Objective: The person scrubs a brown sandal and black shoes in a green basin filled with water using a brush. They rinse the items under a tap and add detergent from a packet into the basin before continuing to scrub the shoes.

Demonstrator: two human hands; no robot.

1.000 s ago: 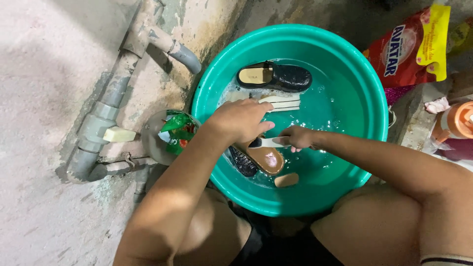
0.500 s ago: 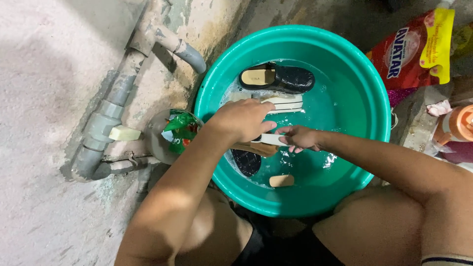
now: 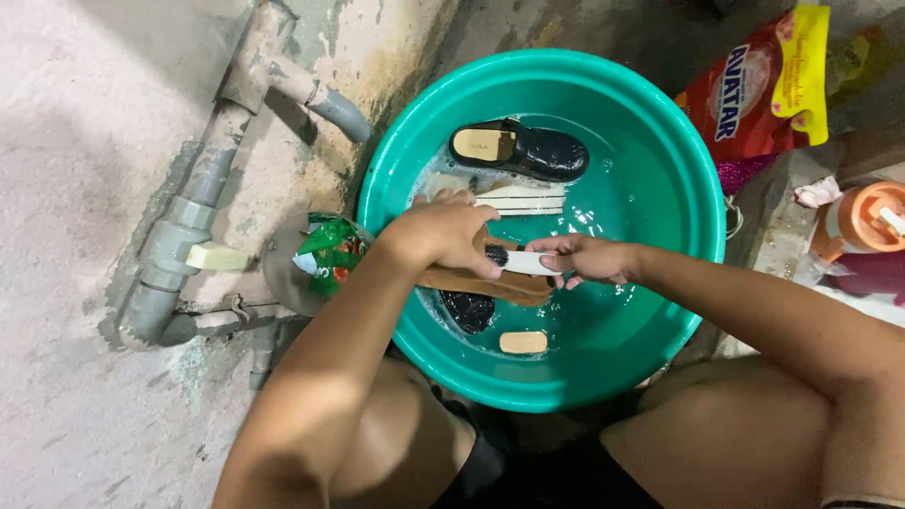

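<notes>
Brown shoe (image 3: pixel 490 283) lies crosswise, gripped by left hand (image 3: pixel 443 234); right hand (image 3: pixel 589 259), just beside, clamps brush (image 3: pixel 518 261) pointing left onto it.

Bare forearms, no sleeves; bare knees; dark shorts at lap; both hands (image 3: pixel 452 236) ungloved, ringless.

Stained concrete wall (image 3: pixel 85 113) (grey pipes (image 3: pixel 193 203))

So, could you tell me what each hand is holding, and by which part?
Left hand grips the brown shoe by its upper edge; right hand holds the white brush by its handle.
</notes>
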